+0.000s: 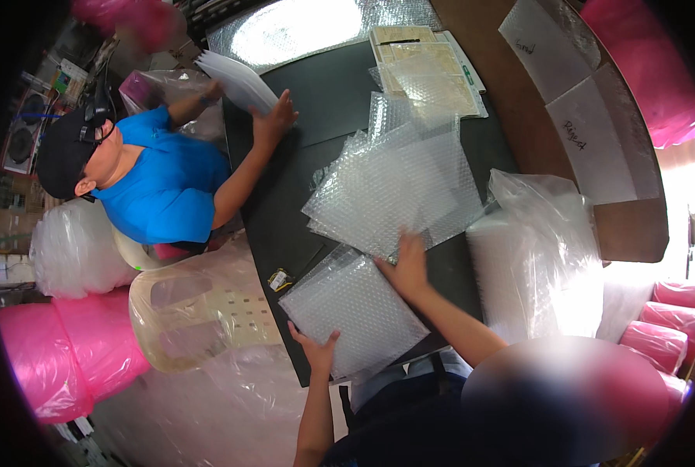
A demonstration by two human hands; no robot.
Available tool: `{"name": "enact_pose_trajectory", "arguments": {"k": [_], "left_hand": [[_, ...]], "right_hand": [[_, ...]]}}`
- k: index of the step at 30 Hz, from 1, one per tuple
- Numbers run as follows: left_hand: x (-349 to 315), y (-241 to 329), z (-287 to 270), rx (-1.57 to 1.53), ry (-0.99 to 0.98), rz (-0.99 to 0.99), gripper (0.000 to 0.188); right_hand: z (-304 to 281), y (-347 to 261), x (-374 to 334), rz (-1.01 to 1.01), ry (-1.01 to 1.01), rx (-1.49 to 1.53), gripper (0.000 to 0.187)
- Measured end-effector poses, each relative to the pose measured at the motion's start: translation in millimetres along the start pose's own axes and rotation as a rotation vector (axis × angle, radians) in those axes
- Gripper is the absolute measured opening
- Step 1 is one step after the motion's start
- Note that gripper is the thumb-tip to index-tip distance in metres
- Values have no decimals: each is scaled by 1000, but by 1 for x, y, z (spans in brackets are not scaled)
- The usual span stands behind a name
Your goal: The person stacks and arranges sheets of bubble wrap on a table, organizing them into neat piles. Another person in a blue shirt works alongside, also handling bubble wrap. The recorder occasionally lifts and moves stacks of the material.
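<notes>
A stack of clear bubble-wrap pouches (351, 315) lies at the near edge of the dark table. My left hand (314, 348) is against its left edge, thumb over the top sheet and fingers apart. At the stack's far right corner is my right hand (408, 266), fingers spread and partly blurred, between this stack and a larger loose pile of bubble-wrap pouches (390, 183). The pile's pouches overlap at different angles. Across the table's left side, a co-worker in a blue shirt (161, 179) holds a sheaf of thin white sheets (241, 82).
A small tag with yellow string (280, 280) lies on the table (316, 152). Papers and a pen (425, 66) sit at the back. Right of the table stands a large clear bag of sheets (538, 265). A plastic-covered chair (200, 300) and pink wrapped rolls (75, 354) stand left.
</notes>
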State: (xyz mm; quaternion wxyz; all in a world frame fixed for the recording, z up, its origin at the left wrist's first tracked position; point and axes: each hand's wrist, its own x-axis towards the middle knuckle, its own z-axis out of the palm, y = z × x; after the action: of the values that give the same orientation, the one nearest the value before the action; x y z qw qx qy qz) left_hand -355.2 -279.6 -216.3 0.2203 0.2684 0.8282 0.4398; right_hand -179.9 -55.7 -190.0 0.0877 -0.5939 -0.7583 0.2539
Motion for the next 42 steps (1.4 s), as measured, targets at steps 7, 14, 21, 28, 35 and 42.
{"name": "enact_pose_trajectory", "arguments": {"k": [7,14,21,28,35,42], "left_hand": [[15,22,-15,258,-360,-55,69],[58,-14,-54,-700,-711,-718,89],[51,13,-35,135,-593,-205,92],[20,13,-23,168,-361,-27,63],[37,36,-34,136,-530,-103,42],[60,-2,-53,-833,-731,-791,57]], "right_hand": [[1,53,56,55,155,-71,43],[-25,1,-54,-1017,-151,-67,15],[-20,-54,40,-684,-971,-269,16],[-55,-61,205,-449,-23,-599,91],[-95,-64,181,-440,222,-453,17],[-76,-107,-86,-658,-322,-324,58]]}}
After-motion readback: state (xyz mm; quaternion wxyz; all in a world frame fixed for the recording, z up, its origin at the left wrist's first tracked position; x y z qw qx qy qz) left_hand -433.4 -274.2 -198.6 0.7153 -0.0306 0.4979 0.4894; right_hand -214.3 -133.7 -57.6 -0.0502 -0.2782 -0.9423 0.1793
